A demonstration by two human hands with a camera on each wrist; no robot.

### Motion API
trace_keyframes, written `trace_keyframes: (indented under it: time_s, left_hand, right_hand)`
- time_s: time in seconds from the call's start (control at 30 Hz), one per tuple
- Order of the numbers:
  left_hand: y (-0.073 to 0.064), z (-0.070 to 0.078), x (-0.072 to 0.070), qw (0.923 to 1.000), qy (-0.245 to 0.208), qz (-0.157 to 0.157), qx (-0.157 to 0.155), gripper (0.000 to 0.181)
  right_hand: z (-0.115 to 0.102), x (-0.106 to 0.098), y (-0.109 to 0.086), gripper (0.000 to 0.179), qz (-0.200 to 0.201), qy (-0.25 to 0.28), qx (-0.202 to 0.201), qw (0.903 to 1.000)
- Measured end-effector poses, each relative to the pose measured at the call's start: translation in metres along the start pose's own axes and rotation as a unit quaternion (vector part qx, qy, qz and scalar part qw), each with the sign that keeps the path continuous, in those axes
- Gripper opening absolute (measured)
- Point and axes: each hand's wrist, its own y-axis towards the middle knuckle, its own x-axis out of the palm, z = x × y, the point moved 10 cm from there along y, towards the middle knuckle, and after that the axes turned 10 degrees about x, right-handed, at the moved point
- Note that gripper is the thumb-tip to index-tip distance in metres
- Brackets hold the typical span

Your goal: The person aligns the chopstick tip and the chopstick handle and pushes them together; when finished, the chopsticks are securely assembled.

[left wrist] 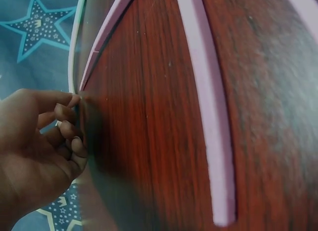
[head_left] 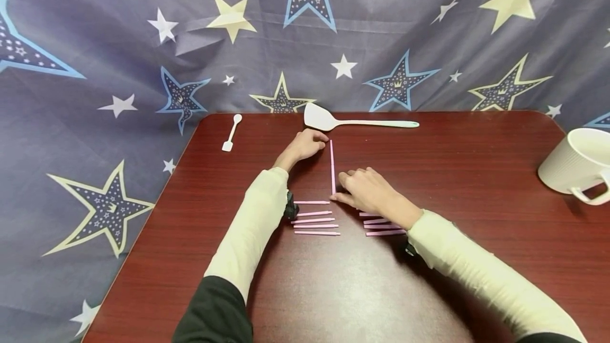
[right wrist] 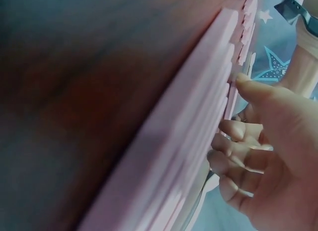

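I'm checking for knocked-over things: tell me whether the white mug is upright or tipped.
Upright: the white mug stands on the table, its open rim facing up and its handle at the side.

A white spatula (head_left: 320,117) and a small utensil (head_left: 232,133) lie before the starry curtain (head_left: 305,52), a mug (head_left: 564,165) at right.

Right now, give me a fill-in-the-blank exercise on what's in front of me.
Of the left hand and right hand, the ____ is nearer the mug.
The main motif printed on the backdrop is the ____.
Apart from the lone stick, the pink sticks lie in ____ groups.

Missing words: right hand; star; two.
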Motion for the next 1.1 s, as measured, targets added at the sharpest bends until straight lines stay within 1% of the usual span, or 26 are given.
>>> trace_keyframes:
  time_s: [0.1, 0.23, 0.4, 0.5, 0.67, 0.83, 0.97, 1.1]
  left_hand:
    - [-0.005, 0.001, -0.007, 0.9998, -0.012, 0.016, 0.008, 0.03]
    - [-0.016, 0.008, -0.02, 0.9982, -0.035, 0.039, 0.031, 0.028]
    - [-0.036, 0.019, -0.035, 0.9939, -0.07, 0.057, 0.063, 0.025]
    - [-0.05, 0.026, -0.039, 0.9912, -0.086, 0.055, 0.084, 0.024]
    - [-0.079, 0.036, -0.04, 0.9871, -0.108, 0.043, 0.111, 0.025]
    - [-0.11, 0.047, -0.039, 0.9839, -0.105, 0.047, 0.137, 0.024]
    - [-0.132, 0.05, -0.033, 0.9823, -0.111, 0.043, 0.144, 0.024]
    - [-0.151, 0.05, -0.023, 0.9806, -0.118, 0.034, 0.153, 0.022]
  right_hand:
    - [0.003, -0.003, -0.003, 0.043, -0.002, 0.004, 0.007, 1.0]
    - [0.011, -0.011, -0.009, 0.041, 0.0, 0.023, 0.02, 0.9995]
    - [0.022, -0.033, -0.022, 0.035, 0.042, 0.061, 0.011, 0.9972]
    - [0.028, -0.044, -0.032, 0.03, 0.059, 0.087, 0.005, 0.9945]
    - [0.036, -0.052, -0.05, 0.026, 0.052, 0.111, 0.016, 0.9923]
    - [0.042, -0.055, -0.069, 0.024, 0.05, 0.114, 0.029, 0.9918]
    - [0.045, -0.055, -0.083, 0.02, 0.049, 0.117, 0.032, 0.9913]
    - [0.046, -0.054, -0.096, 0.019, 0.05, 0.118, 0.033, 0.9912]
